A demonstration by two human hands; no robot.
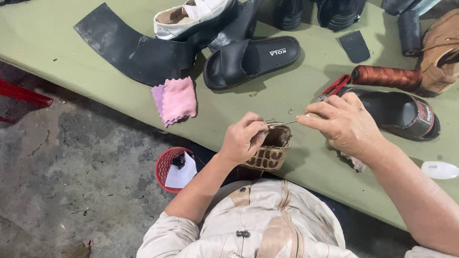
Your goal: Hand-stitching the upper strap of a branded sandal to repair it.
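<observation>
My left hand (244,138) grips a small brown woven shoe (268,153) at the near edge of the green table (48,33), fingers pinched at its top rim. My right hand (342,124) is just to the right of it, pinching the end of a thin metal awl or needle (283,123) whose tip reaches the shoe's rim by my left fingers. A pale scrap (355,163) peeks out under my right wrist.
On the table lie a pink cloth (175,99), a black slide sandal (251,59), a black rubber sheet (129,48), a white shoe (189,16), red snips (333,87), a spool of brown thread (386,77), another dark sandal (399,111). A red basket (168,165) stands on the floor.
</observation>
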